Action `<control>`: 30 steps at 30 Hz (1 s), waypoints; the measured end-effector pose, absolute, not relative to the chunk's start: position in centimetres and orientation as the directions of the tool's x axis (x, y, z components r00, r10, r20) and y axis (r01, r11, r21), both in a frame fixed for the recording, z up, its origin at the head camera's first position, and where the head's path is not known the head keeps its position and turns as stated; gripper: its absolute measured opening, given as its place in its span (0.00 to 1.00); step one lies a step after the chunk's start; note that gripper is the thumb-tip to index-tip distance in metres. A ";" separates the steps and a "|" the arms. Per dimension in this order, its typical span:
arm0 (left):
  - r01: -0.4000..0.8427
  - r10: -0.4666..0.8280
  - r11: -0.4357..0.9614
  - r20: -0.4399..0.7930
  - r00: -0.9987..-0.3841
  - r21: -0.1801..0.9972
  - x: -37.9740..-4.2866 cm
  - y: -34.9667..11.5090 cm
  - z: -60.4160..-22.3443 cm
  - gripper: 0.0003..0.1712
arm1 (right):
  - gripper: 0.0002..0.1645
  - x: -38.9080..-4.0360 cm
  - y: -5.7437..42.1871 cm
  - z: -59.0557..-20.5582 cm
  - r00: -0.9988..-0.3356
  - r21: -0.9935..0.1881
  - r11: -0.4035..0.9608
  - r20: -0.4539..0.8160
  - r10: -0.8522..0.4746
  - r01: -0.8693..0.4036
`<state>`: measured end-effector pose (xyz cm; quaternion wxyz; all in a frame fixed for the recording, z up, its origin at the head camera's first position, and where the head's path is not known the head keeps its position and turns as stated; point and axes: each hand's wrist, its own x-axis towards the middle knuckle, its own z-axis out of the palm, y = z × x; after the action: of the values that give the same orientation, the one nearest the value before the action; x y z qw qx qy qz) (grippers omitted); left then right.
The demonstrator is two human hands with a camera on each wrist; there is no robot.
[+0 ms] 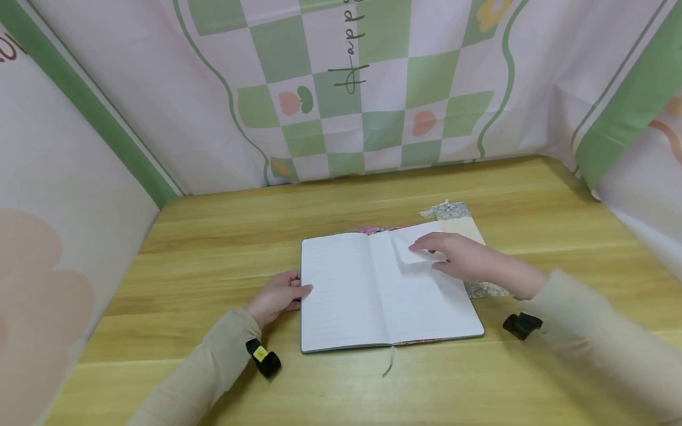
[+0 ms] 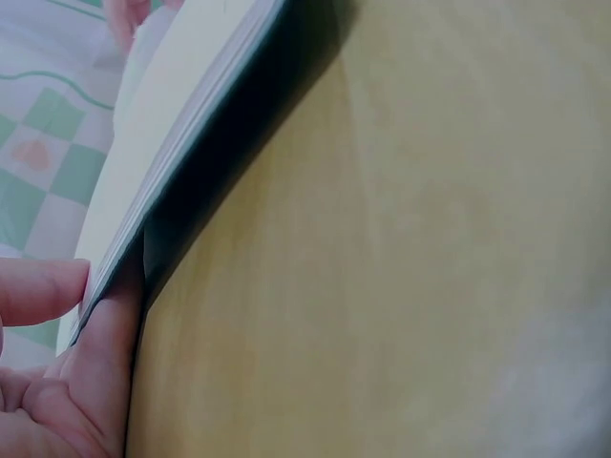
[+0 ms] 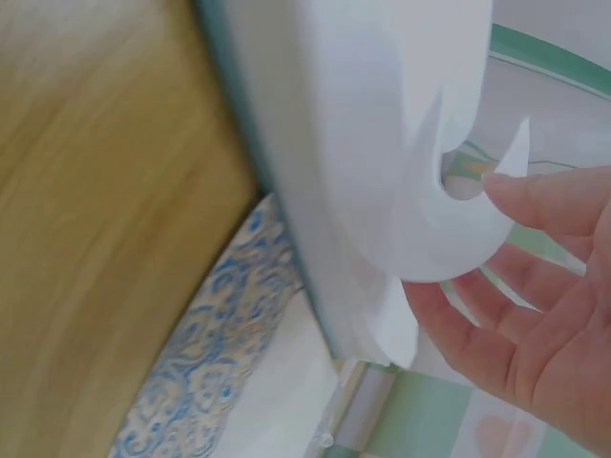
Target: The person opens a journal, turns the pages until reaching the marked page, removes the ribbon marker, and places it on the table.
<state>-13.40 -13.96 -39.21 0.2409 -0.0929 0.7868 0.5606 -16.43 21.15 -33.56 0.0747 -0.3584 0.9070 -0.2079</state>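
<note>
An open notebook [image 1: 341,296] with faintly lined white pages lies on the wooden table. My left hand [image 1: 279,296] grips its left edge, thumb on the page and fingers tucked beneath the dark cover. That same grip shows in the left wrist view, where the notebook's edge [image 2: 205,153] is tilted up off the wood. Over the upper right page, my right hand [image 1: 460,254] pinches a lifted page [image 1: 410,248]. Close up in the right wrist view, this page [image 3: 458,234] bends into a curl, its pointed corner by the thumb [image 3: 544,196] and the other fingers behind it.
Partly under the notebook's right side lies a cream card with blue-patterned ends [image 1: 453,210]. Pink material [image 1: 373,229] peeks out behind the top edge. A thin ribbon [image 1: 391,361] hangs from the spine onto the table [image 1: 213,254]. Patterned cloth [image 1: 341,136] rises along the table's far edge.
</note>
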 end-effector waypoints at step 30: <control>-0.422 0.134 0.347 -0.489 -0.862 0.837 -13.4 -14.0 -39.2 0.21 | 0.34 -14.2 17.4 -33.2 -0.606 -0.841 0.465 -0.223 -0.764 -0.276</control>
<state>-13.42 -14.05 -39.16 0.2463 -0.0921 0.7829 0.5638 -14.22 17.35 -33.20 0.3027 -0.3246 0.8005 -0.4029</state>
